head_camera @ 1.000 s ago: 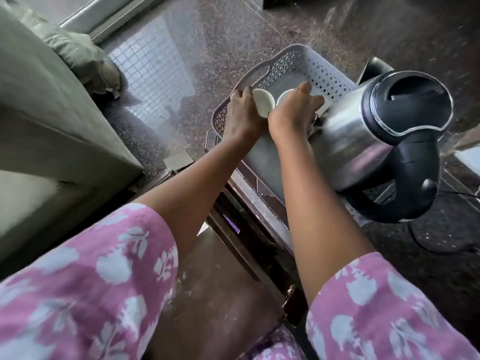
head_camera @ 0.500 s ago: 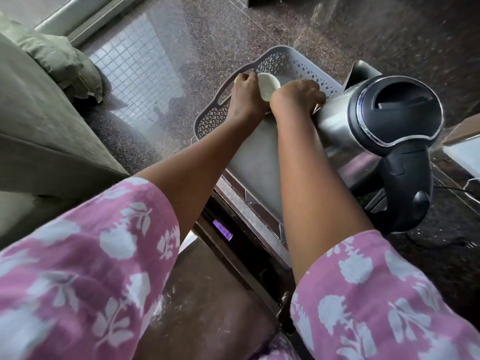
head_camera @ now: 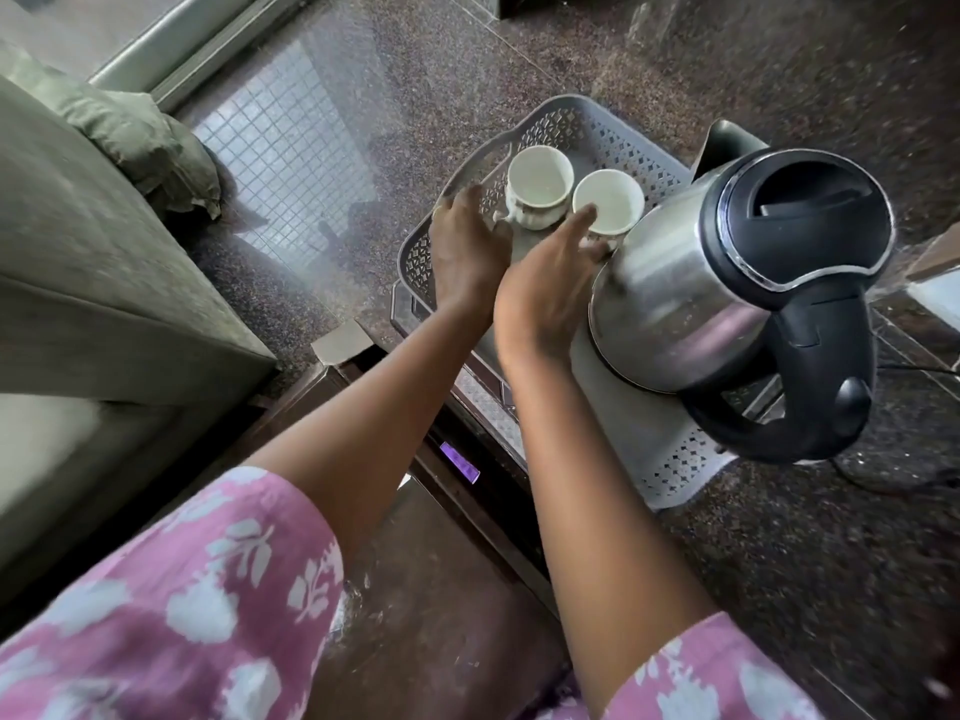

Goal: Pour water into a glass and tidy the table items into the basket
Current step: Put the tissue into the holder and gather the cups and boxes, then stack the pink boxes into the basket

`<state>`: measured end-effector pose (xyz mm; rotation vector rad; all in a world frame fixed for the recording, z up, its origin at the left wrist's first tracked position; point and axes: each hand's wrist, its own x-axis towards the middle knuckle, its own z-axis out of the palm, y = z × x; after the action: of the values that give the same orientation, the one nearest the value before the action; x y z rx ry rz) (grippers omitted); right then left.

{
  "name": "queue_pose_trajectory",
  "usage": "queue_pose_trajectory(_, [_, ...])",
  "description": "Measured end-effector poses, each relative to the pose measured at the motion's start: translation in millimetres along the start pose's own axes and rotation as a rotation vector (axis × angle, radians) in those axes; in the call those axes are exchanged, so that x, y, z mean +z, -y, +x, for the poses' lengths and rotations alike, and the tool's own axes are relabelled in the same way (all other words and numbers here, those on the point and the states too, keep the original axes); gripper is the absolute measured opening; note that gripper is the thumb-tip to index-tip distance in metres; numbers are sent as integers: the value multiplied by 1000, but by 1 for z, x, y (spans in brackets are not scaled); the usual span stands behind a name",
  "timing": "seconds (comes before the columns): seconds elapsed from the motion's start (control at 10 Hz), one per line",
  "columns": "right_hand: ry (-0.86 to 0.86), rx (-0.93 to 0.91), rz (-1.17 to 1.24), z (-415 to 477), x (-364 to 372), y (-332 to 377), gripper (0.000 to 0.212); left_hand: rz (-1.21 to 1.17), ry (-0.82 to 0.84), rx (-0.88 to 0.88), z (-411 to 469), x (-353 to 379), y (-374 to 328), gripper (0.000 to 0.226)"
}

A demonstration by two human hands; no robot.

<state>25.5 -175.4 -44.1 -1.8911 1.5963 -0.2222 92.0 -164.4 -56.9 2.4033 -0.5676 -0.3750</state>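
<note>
A grey perforated basket (head_camera: pixel 582 122) sits on the dark table. Two white cups stand upright side by side at its far end: the left cup (head_camera: pixel 538 192) and the right cup (head_camera: pixel 609 202). A steel kettle with a black lid and handle (head_camera: pixel 727 283) stands in the basket's near right part. My left hand (head_camera: pixel 467 241) is just left of the left cup, fingers spread, touching its handle side. My right hand (head_camera: pixel 550 283) is open, its fingertips at the right cup's near rim, between the cups and the kettle.
A green sofa (head_camera: pixel 93 262) with a cushion fills the left side. The glossy stone floor (head_camera: pixel 467 59) lies beyond the basket. A dark wooden table edge with a small lit display (head_camera: pixel 460 462) runs below my forearms. A cable (head_camera: pixel 909 366) trails right of the kettle.
Both hands held the cups tilted in the basket; now the cups stand upright and both hands have let go and drawn back toward me.
</note>
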Motion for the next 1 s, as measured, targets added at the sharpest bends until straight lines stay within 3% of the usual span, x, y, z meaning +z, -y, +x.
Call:
queue_pose_trajectory(0.1, [-77,-27,52,-10,7,-9,40,-10,5,-104,-5,4,7,26])
queue_pose_trajectory(0.2, [-33,-65,-52,-2,5,-14,35,-82,52,-121,-4,3,-2,17])
queue_pose_trajectory(0.4, [0,-122,-165,15,4,-14,34,-149,72,-149,5,3,-9,15])
queue_pose_trajectory(0.8, [-58,-123,-161,27,2,-8,36,-27,231,47,2,2,-3,16])
queue_pose_trajectory(0.9, [-180,-171,-101,5,2,-7,33,-125,129,99,-17,-10,5,15])
queue_pose_trajectory(1.0, [-315,-304,13,-26,8,-9,31,-280,-78,131,-47,-28,17,9])
